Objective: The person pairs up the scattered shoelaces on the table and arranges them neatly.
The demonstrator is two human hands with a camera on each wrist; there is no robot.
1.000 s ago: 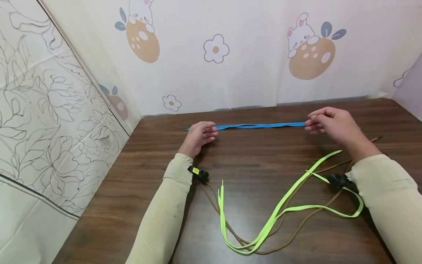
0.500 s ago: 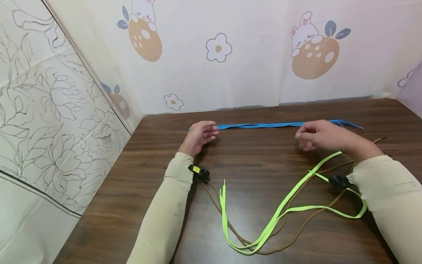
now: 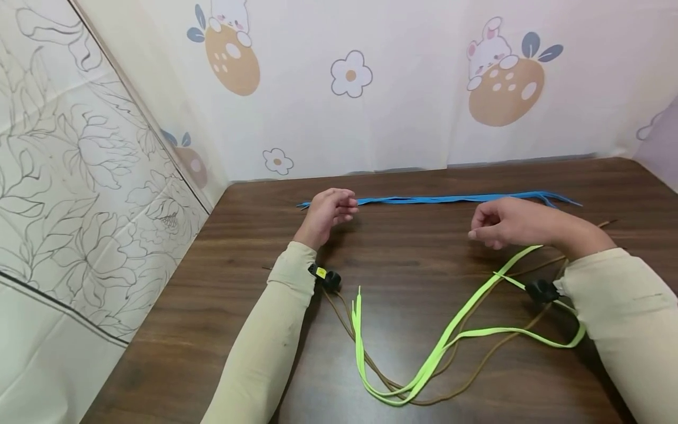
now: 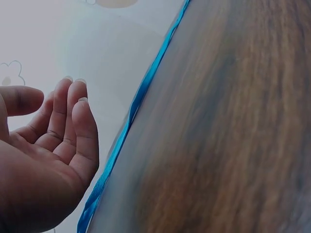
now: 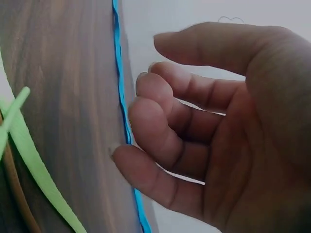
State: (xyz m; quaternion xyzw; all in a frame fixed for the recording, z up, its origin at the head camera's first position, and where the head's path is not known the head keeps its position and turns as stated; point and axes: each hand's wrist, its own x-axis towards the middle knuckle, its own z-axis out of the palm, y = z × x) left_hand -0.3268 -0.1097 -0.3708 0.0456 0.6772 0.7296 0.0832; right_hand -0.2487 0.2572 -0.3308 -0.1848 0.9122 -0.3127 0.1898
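Along the far part of the brown table lies a blue shoelace [image 3: 424, 199], doubled and stretched nearly straight, its loose ends fanned at the right. My left hand [image 3: 327, 217] hovers near its left end, palm turned inward and fingers loosely bent; the left wrist view shows nothing in that hand [image 4: 53, 150]. My right hand [image 3: 516, 224] is above the table just in front of the lace's right part, fingers loosely curled. In the right wrist view that hand [image 5: 194, 121] holds nothing, with thumb and fingers apart.
A neon-green shoelace [image 3: 434, 356] lies in a loose curve on the near table [image 3: 254, 330], crossing a thin brown lace [image 3: 477, 377]. Both run partly under my right forearm. A patterned cloth wall [image 3: 402, 118] stands behind the table.
My right hand has let go of the blue lace's right end and drawn back leftward and nearer. The left hand has shifted slightly right and away, off the lace's left end.
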